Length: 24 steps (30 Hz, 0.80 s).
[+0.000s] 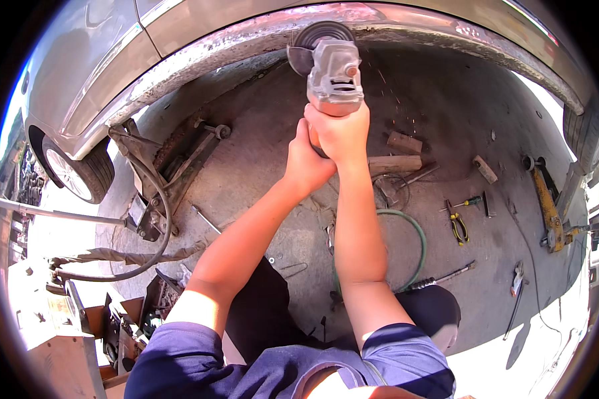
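Observation:
My right hand (345,130) is closed around the body of an angle grinder (335,76), just behind its metal head. Lower down, my left hand (307,161) grips the grinder's rear part, pressed against the right hand. The round disc (326,30) faces the rusty, scraped sill (236,58) along the bottom of a car (203,23). It appears to meet the sill's edge, though the exact contact is hard to make out. A guard (300,60) shows at the disc's left. Small orange sparks (397,101) fall to the right of the grinder.
At left, a floor jack (158,186) stands near the car wheel (73,169), with a dark hose (123,274) below. Wooden blocks (396,164), yellow-handled pliers (458,227), a screwdriver (471,201) and a green hose (422,246) lie on the concrete. A yellow jack (546,207) stands at right.

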Motion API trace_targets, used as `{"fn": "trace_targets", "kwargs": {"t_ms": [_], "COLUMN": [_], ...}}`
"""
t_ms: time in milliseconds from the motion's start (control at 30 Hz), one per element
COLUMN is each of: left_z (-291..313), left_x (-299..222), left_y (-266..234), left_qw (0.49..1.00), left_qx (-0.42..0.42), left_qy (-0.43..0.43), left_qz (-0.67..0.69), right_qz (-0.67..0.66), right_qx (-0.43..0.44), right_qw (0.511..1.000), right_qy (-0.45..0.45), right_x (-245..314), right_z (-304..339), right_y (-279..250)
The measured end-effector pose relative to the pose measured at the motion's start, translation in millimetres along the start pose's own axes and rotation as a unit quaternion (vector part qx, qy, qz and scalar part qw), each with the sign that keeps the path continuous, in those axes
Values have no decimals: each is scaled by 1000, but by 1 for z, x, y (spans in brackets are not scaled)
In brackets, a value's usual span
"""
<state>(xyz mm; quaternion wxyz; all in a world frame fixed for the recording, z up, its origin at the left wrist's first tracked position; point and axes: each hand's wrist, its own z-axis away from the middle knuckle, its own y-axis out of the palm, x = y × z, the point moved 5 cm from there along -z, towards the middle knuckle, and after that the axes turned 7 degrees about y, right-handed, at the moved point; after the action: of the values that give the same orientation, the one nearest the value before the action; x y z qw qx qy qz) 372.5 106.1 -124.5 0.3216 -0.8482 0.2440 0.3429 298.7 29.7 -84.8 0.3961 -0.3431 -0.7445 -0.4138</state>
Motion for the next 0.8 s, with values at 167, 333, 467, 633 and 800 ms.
{"fn": "trace_targets", "kwargs": {"t_ms": [167, 333, 467, 633, 800], "left_z": [-6, 4, -17, 0, -27], "left_x": [-3, 36, 9, 34, 11], "left_y": [-12, -17, -6, 5, 9], "left_qw": [999, 999, 999, 1000, 993], "left_qx": [25, -17, 26, -18, 38], "left_qy": [-21, -12, -13, -7, 14], "left_qz": [-3, 27, -33, -6, -112], "right_qz": [-24, 63, -45, -34, -156], "right_qx": [-15, 8, 4, 24, 58], "right_qw": [999, 998, 998, 999, 986], "right_qy": [42, -2, -38, -30, -22], "right_x": [-5, -27, -12, -48, -14], "right_z": [-8, 1, -15, -14, -21], "right_y": [8, 30, 6, -1, -15]}}
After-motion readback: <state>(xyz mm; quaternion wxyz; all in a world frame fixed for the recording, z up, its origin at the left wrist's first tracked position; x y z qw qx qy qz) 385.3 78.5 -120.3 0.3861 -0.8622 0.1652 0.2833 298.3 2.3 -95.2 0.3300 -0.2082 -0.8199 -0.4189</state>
